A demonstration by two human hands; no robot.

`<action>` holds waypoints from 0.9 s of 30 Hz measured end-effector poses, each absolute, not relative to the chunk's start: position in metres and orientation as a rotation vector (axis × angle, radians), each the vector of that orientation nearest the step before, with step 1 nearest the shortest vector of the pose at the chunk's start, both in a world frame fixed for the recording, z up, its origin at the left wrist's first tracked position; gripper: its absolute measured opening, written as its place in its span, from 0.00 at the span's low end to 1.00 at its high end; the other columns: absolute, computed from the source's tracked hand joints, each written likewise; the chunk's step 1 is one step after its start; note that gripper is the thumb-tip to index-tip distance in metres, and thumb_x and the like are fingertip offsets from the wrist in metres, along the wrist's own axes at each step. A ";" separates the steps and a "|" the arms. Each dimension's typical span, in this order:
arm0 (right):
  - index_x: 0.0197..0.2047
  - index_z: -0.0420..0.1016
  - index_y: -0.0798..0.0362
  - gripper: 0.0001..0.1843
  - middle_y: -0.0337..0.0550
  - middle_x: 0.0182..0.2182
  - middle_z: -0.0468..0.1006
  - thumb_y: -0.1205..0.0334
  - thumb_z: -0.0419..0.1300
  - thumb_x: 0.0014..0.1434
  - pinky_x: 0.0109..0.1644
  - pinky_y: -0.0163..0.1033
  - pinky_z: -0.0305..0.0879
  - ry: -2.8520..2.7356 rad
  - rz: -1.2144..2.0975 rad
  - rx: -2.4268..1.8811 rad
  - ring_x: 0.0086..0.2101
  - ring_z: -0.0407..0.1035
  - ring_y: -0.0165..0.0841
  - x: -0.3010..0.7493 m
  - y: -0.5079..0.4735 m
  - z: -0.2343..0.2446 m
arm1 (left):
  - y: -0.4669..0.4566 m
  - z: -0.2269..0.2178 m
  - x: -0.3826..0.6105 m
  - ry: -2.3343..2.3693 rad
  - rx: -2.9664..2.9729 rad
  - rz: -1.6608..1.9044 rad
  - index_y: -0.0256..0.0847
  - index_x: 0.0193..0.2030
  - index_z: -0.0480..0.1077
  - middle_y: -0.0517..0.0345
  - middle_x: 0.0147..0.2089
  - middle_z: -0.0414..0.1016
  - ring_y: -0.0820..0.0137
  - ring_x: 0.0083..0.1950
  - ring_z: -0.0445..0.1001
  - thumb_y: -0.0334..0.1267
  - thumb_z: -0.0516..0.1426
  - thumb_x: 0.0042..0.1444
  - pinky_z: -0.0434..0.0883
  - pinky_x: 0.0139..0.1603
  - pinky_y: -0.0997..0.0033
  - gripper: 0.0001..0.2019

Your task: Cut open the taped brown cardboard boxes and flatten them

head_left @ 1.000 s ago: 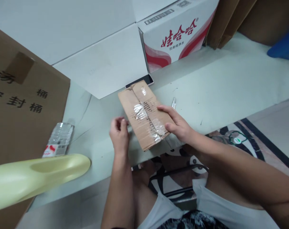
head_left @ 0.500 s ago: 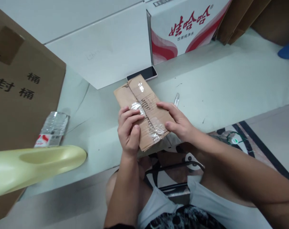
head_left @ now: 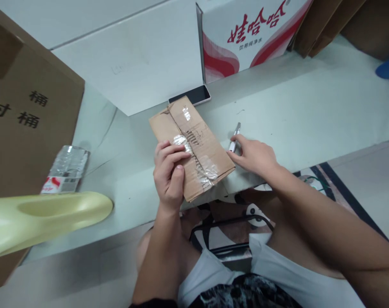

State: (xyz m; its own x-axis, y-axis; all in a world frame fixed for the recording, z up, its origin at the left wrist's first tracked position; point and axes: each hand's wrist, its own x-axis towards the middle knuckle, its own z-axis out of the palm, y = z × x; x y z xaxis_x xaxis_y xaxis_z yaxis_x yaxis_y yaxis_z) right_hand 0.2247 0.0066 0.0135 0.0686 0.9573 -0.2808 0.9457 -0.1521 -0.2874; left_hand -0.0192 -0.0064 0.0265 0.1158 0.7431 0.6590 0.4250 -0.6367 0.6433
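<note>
My left hand (head_left: 170,175) grips the left side of a small flat cardboard box (head_left: 197,145), fingers over its top face and thumb along the edge. Crumpled clear tape runs along the seam of the box, which is tilted at the table's near edge. Just right of the box, my right hand (head_left: 255,156) has its thumb and index finger closed around a slim silver utility knife (head_left: 235,139) lying on the table. Its narrow end points away from me.
A black-screened phone (head_left: 194,95) lies beyond the box, before a white panel (head_left: 133,64) and a red-and-white carton (head_left: 246,38). To the left are a clear bottle (head_left: 69,164), a pale yellow curved object (head_left: 63,214) and a big brown carton (head_left: 27,85).
My right hand has let go of the box's right edge and moved right onto the utility knife. My left hand still holds the box in much the same place.
</note>
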 end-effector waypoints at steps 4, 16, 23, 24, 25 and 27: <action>0.58 0.71 0.46 0.22 0.48 0.38 0.83 0.55 0.54 0.61 0.33 0.42 0.58 -2.024 0.617 -2.302 0.35 0.74 0.46 0.223 0.010 0.012 | -0.009 0.023 -0.021 1.163 2.096 1.548 0.47 0.43 0.78 0.58 0.49 0.80 0.60 0.57 0.74 0.34 0.52 0.62 0.64 0.71 0.46 0.13; 0.52 0.68 0.48 0.23 0.38 0.33 0.79 0.64 0.51 0.51 0.32 0.38 0.70 -1.315 1.050 -1.196 0.28 0.74 0.32 0.227 0.017 0.003 | -0.009 0.017 -0.019 1.180 2.081 1.637 0.47 0.41 0.77 0.57 0.47 0.80 0.59 0.56 0.74 0.38 0.51 0.64 0.67 0.68 0.46 0.12; 0.39 0.59 0.45 0.15 0.31 0.26 0.77 0.58 0.65 0.57 0.25 0.33 0.67 -1.158 0.684 -1.102 0.22 0.72 0.28 0.224 0.004 0.008 | -0.011 0.008 -0.008 0.998 2.252 1.807 0.55 0.61 0.67 0.54 0.57 0.73 0.55 0.62 0.72 0.63 0.44 0.65 0.62 0.73 0.39 0.26; 0.38 0.58 0.45 0.16 0.29 0.23 0.75 0.55 0.65 0.59 0.23 0.33 0.64 -1.140 0.663 -1.080 0.20 0.70 0.28 0.222 0.002 0.011 | -0.012 0.007 -0.007 1.000 2.306 1.804 0.56 0.60 0.67 0.54 0.58 0.72 0.55 0.62 0.72 0.65 0.45 0.64 0.62 0.73 0.38 0.27; 0.37 0.57 0.45 0.17 0.28 0.21 0.72 0.52 0.64 0.61 0.20 0.32 0.61 -1.122 0.643 -1.057 0.17 0.67 0.27 0.220 0.000 0.014 | -0.014 0.007 -0.005 1.016 2.371 1.774 0.56 0.59 0.67 0.54 0.58 0.72 0.55 0.62 0.73 0.67 0.46 0.62 0.62 0.73 0.37 0.27; 0.39 0.57 0.44 0.17 0.27 0.20 0.70 0.44 0.59 0.65 0.17 0.33 0.54 -1.094 0.614 -1.005 0.14 0.61 0.27 0.217 -0.005 0.022 | -0.017 0.008 -0.002 1.061 2.497 1.670 0.55 0.56 0.69 0.55 0.56 0.73 0.56 0.60 0.74 0.66 0.53 0.59 0.62 0.72 0.37 0.26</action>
State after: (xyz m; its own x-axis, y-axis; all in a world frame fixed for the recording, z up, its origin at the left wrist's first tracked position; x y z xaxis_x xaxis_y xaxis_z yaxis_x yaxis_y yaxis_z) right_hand 0.2170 -0.0054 0.0215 0.3686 0.8226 0.4329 0.0593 0.4440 -0.8941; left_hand -0.0021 -0.0170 0.0076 0.2294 0.4984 0.8360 0.5449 -0.7775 0.3140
